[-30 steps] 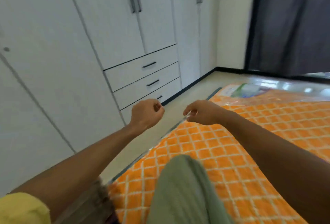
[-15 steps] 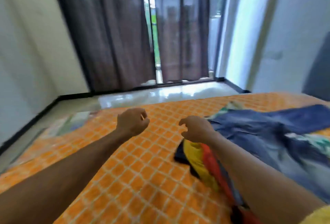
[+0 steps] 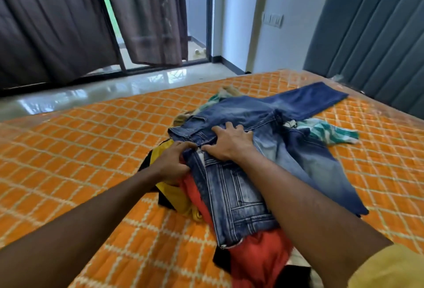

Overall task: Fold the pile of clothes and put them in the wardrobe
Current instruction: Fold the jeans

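"On the orange quilted bed [image 3: 80,150], which step is this?"

"Taking the first piece. My left hand [image 3: 174,161] pinches the waistband of the faded blue denim jeans [image 3: 231,198]. My right hand [image 3: 231,145] lies flat on them, fingers spread. They top the pile of clothes [image 3: 298,156], over a red garment [image 3: 259,258] and a yellow-and-black one [image 3: 169,193]."

"And next?"

"By my judgement, lifting the jeans clear without dragging the green-striped cloth [image 3: 330,133] beside them, then spreading them flat to fold."

"The wardrobe?"

"Out of view. Nothing looks folded, so nothing seems ready for it."
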